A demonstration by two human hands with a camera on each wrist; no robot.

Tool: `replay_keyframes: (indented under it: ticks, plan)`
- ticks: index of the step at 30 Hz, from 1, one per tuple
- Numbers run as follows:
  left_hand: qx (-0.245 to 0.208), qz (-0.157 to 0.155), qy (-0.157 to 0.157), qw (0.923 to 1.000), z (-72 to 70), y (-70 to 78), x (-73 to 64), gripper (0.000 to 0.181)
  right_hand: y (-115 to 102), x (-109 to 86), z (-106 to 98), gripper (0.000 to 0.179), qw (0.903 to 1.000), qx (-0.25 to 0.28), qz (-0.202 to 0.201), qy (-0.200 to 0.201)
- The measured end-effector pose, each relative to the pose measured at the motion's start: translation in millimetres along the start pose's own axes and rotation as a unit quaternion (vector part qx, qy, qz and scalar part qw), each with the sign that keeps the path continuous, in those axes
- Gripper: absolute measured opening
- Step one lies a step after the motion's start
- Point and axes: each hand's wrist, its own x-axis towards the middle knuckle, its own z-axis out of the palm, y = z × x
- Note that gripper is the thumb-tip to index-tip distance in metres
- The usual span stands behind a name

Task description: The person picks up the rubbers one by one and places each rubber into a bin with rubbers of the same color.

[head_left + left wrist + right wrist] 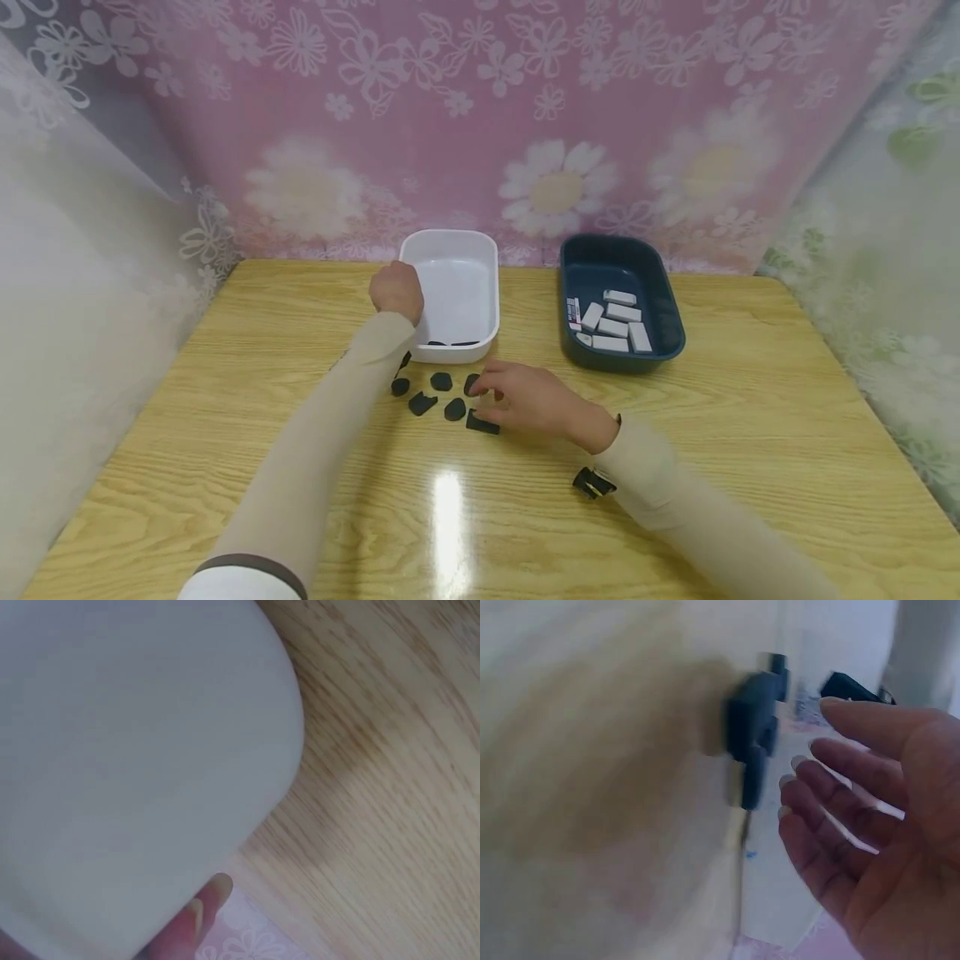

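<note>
My left hand (397, 292) grips the left rim of a white plastic basin (491, 292); in the left wrist view its fingertips (219, 889) show along the edge of the basin wall (150, 750). A few dark pieces (465, 343) lie inside at the near end. Several small black pieces, some rounded (454, 409) and some angular (422, 404), lie on the table just in front. My right hand (536, 400) hovers over the rightmost ones, beside a black rectangular piece (483, 423). Its fingers are loosely bent and apart, with nothing held between them in the right wrist view.
A dark blue basin (667, 333) stands to the right, holding several white blocks (624, 312) and a block with a printed label (573, 310). Both basins are near the back edge of the wooden table (262, 375). A pink flowered curtain (450, 150) hangs behind.
</note>
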Motion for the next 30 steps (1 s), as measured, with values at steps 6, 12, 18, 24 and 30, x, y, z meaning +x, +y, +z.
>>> replay_keyframes:
  ticks: [6,12,18,24,30]
  plan:
    - [-0.019,0.003,-0.005,0.9998,0.3,-3.9,3.4,0.023,-1.9,-5.4,14.8,0.031,0.9987,-0.017,0.03,-0.037]
    - [-0.044,0.011,-0.002,0.999,-1.9,-7.9,5.2,0.024,-5.6,-3.4,15.1,0.024,0.9988,0.0,0.038,-0.029]
    - [-0.079,0.014,-0.03,0.9963,-5.1,-17.2,5.7,0.026,-6.9,-6.5,-0.9,0.023,0.9974,0.049,0.047,-0.025]
    - [-0.106,0.033,-0.049,0.9926,-12.2,-24.3,5.4,0.028,-0.3,6.6,-32.4,0.027,0.9934,0.101,0.04,0.037]
    - [-0.128,0.046,-0.059,0.9889,-14.5,-28.4,6.9,0.025,12.3,49.4,-54.8,0.029,0.988,0.123,0.07,0.063]
